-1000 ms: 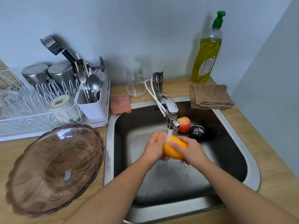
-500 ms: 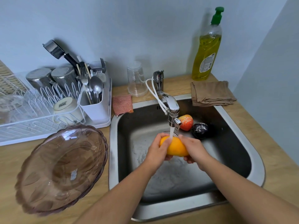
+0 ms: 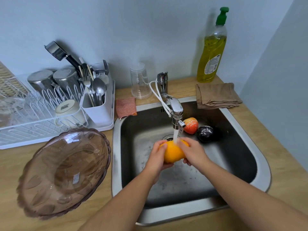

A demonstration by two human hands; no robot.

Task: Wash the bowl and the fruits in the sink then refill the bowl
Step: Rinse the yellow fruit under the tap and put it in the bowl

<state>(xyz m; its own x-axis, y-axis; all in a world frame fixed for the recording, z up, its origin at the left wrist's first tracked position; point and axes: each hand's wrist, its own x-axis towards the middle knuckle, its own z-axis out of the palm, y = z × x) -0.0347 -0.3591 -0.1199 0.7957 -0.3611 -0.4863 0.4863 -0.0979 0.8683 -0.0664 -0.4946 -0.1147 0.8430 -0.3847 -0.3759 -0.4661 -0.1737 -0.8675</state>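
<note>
Since the earlier frame the right hand (image 3: 193, 152) has slid over the top of the orange (image 3: 173, 153); it curls round the 3 o'clock side, the left hand (image 3: 158, 155) round the 9 o'clock side. Three fruits: this orange, plus one red fruit (image 3: 191, 125) and one dark fruit (image 3: 205, 133) in the sink (image 3: 116, 155) at 1 o'clock of the hands; one bowl (image 3: 50, 189) on the tabletop (image 3: 10, 180) at 9 o'clock.

The left forearm (image 3: 126, 197) and right forearm (image 3: 241, 189) are bare, uncovered as far as the view reaches. The left hand (image 3: 157, 157) and right hand (image 3: 191, 151) are bare too, the fingers possibly wet, though blur makes that uncertain.
</note>
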